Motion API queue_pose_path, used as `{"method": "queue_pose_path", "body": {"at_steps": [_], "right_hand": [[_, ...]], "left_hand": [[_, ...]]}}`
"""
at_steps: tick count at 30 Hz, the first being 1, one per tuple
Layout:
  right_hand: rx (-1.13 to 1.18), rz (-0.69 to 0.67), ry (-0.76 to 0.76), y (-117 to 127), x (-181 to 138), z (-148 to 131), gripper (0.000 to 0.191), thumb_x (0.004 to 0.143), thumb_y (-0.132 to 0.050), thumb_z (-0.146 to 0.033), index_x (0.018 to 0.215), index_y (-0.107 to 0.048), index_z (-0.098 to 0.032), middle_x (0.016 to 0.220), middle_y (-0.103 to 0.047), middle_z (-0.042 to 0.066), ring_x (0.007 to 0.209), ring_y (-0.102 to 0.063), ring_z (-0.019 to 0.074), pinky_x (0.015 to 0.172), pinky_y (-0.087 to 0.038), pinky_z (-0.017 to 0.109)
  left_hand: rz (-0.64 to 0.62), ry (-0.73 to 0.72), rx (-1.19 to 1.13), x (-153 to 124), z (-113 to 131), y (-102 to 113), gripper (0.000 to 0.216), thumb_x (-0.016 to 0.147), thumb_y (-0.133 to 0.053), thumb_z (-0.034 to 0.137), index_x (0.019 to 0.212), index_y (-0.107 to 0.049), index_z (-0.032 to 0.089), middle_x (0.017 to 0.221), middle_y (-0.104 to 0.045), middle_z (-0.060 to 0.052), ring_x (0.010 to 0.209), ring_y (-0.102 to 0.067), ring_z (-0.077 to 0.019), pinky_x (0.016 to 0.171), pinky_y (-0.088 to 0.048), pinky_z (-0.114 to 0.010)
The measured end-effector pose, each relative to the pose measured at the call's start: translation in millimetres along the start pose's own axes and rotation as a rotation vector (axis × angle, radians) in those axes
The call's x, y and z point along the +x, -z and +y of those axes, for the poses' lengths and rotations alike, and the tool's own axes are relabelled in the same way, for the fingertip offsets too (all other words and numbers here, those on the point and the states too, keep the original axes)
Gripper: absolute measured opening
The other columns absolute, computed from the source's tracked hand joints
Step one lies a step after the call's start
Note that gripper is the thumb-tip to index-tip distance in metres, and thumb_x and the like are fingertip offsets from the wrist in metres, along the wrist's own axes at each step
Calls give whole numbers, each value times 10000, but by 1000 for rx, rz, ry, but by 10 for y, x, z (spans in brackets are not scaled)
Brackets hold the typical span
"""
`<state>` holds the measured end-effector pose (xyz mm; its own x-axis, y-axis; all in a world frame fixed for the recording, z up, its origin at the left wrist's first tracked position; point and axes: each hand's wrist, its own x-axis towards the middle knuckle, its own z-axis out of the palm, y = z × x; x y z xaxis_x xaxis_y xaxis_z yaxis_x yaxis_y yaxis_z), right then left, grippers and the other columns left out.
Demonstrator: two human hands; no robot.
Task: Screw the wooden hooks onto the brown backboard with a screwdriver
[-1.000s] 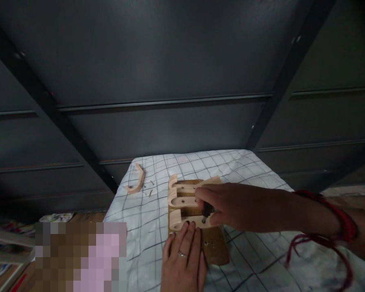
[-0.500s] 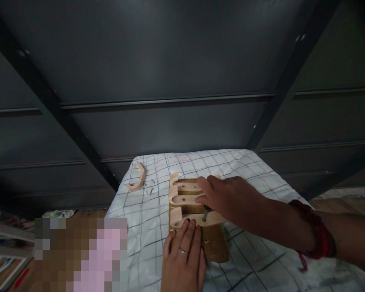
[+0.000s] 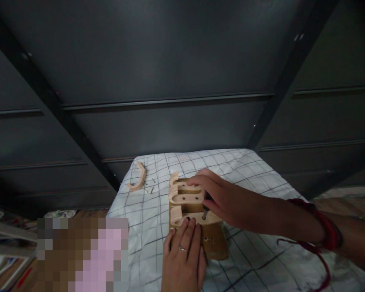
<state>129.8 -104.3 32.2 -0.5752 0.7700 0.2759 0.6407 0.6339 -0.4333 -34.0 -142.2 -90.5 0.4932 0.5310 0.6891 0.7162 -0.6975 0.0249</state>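
A brown wooden board (image 3: 215,248) lies on the cloth, with three pale wooden hooks across it. My left hand (image 3: 184,253) rests flat on the board, its fingertips pressing the nearest wooden hook (image 3: 177,215). A screwdriver (image 3: 205,211) is gripped in my right hand (image 3: 214,190), tip down at a hole or screw in that same hook; its handle is mostly hidden by the fingers. Behind it sit the middle hook (image 3: 187,198), showing two dark holes, and the far hook (image 3: 174,178), partly covered by my right hand. Small holes mark the board's near end.
A loose wooden hook (image 3: 141,178) lies at the left on the white checked cloth (image 3: 243,166), with several screws (image 3: 152,190) beside it. A dark panelled wall (image 3: 170,129) stands just behind the table. Shelving (image 3: 9,231) is at the lower left.
My right hand has turned at the wrist around the screwdriver, and its red bracelet cord has swung out. The left hand stays in the same place on the board.
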Motion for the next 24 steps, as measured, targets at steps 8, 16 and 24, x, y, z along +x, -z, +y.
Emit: {"method": "queue_pose_path", "body": {"at_steps": [8, 16, 24], "right_hand": [[-2, -11, -175, 121, -17, -50, 213, 705, -447, -23, 824, -522, -183, 801, -638, 11, 729, -590, 135, 653, -440, 240], [-556, -50, -102, -17, -82, 47, 170, 799, -441, -108, 934, -544, -118, 827, -624, 114, 657, -599, 219, 504, -440, 309], [-124, -130, -11, 84, -128, -19, 148, 799, -415, -93, 918, -472, -160, 906, -585, 74, 774, -572, 169, 652, -475, 278]], "left_hand": [[-12, 5, 6, 2, 2, 2, 315, 824, -368, 168, 1073, -560, 149, 1109, -603, -26, 1043, -512, -157, 859, -323, -298], [-4, 13, 11, -17, 11, -13, 318, 819, -373, 164, 1076, -560, 147, 1113, -600, -26, 1043, -514, -164, 867, -322, -306], [6, 15, 1, -24, 16, -19, 318, 822, -379, 165, 1085, -556, 145, 1122, -595, -29, 1041, -514, -163, 867, -317, -311]]}}
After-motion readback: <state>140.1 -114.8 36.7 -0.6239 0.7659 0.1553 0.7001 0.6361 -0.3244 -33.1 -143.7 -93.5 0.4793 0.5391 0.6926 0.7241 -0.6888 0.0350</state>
